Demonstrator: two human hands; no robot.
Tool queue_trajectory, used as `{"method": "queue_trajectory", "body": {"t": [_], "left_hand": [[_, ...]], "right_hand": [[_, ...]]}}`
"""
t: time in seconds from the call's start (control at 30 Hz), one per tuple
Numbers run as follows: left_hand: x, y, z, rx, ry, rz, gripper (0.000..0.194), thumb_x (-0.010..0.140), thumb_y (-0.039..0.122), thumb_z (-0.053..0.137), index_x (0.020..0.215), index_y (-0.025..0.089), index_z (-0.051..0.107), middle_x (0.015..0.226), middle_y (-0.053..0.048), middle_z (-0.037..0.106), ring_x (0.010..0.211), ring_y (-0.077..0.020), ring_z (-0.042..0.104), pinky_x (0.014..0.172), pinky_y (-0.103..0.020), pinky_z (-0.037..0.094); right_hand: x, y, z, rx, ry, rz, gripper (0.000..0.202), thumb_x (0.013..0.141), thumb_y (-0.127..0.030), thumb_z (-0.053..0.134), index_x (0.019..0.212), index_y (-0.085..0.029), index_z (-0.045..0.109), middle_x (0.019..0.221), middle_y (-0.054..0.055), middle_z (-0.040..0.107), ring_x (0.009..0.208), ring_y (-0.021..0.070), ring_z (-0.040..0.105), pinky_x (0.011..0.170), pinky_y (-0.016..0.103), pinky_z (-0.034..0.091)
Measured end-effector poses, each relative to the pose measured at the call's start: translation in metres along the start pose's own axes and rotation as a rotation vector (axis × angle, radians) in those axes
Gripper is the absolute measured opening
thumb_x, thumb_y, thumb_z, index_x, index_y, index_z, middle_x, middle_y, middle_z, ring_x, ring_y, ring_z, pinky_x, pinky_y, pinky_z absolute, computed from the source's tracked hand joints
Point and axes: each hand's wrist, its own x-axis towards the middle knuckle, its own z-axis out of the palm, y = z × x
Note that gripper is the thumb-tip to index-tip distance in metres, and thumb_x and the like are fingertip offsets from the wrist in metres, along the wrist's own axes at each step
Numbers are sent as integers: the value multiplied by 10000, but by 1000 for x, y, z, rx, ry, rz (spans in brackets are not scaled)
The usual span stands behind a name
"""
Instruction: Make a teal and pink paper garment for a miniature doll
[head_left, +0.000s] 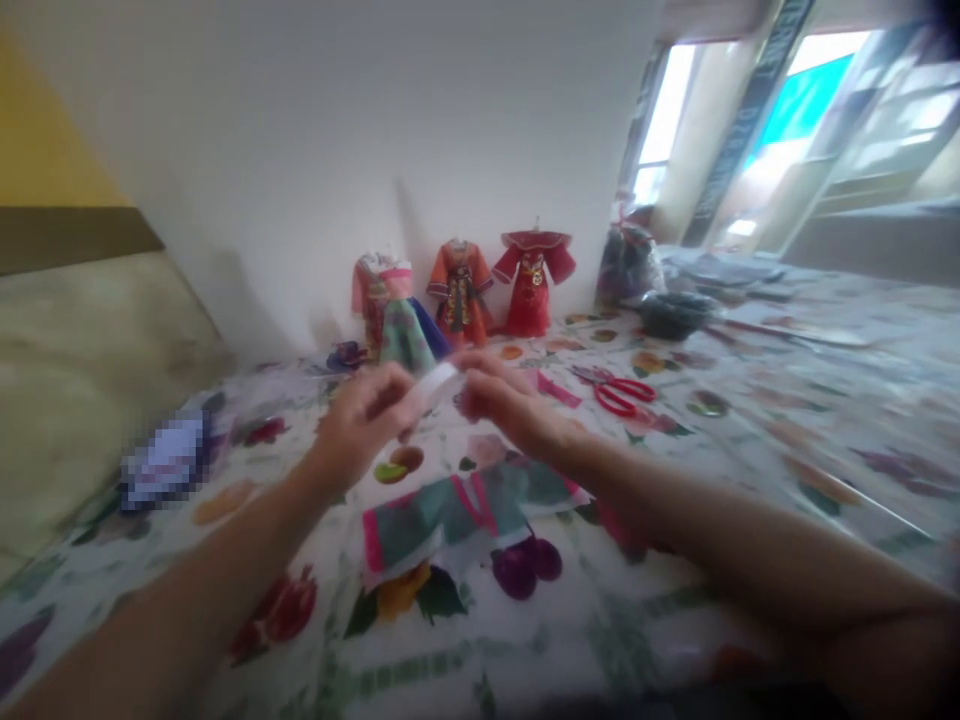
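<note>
Left hand (pixel 360 425) and right hand (pixel 510 405) are pinching a small white paper-like strip (pixel 435 383) between closed fingertips (blurred), hovering over a flat teal-and-pink paper doll garment (pixel 457 515) on the fruit-patterned worktop (pixel 750 460).

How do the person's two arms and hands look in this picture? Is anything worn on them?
Both forearms are bare as far as the frame shows: no sleeves, and no watch, bracelet or glove can be seen. The left hand and the right hand are bare too. The picture is blurred by motion, so small things such as rings or nail polish cannot be told.
</note>
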Motion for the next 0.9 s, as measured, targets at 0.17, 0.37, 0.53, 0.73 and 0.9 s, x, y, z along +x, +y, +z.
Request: {"method": "queue_trajectory", "body": {"t": [0.17, 0.37, 0.53, 0.73, 0.9], "left_hand": [[-22, -20, -3, -356, -109, -133, 162, 865, 313, 708, 791, 192, 629, 651, 16, 609, 593, -113, 525, 554, -228, 414], [-31, -35, 0, -592, -114, -289, 162, 813, 279, 734, 729, 194, 625, 588, 33, 532, 549, -94, 450, 604, -229, 422], [-31, -45, -7, -629, -73, -285, 190, 806, 333, 735, 722, 186, 650, 610, 18, 509, 630, -117, 495, 659, -231, 428], [-27, -53, -11, -590, -47, -279, 220, 833, 361, 736, 731, 175, 679, 622, 12, 555, 621, -114, 481, 625, -227, 401], [-27, -54, -11, -538, -86, -269, 254, 843, 400, 750, 739, 177, 684, 636, 7, 584, 642, -123, 493, 651, -249, 388]], "right_hand": [[-3, 8, 10, 137, -96, 116, 232, 937, -421, 628, 942, -189, 634, 649, -48, 569, 590, 94, 509, 559, 219, 387], [-6, 19, 8, 206, -206, 305, 303, 912, -439, 683, 819, -152, 654, 636, -40, 561, 554, 73, 494, 535, 203, 358], [-9, 24, 5, 411, -286, 385, 229, 864, -370, 765, 864, -154, 688, 744, -20, 637, 582, 63, 553, 561, 192, 414], [-8, 25, 1, 484, -328, 412, 142, 846, -264, 784, 920, -157, 724, 763, -10, 669, 612, 67, 582, 589, 186, 440], [-7, 24, 0, 488, -280, 454, 122, 838, -242, 790, 861, -147, 718, 723, -18, 649, 596, 59, 564, 579, 169, 422]]}}
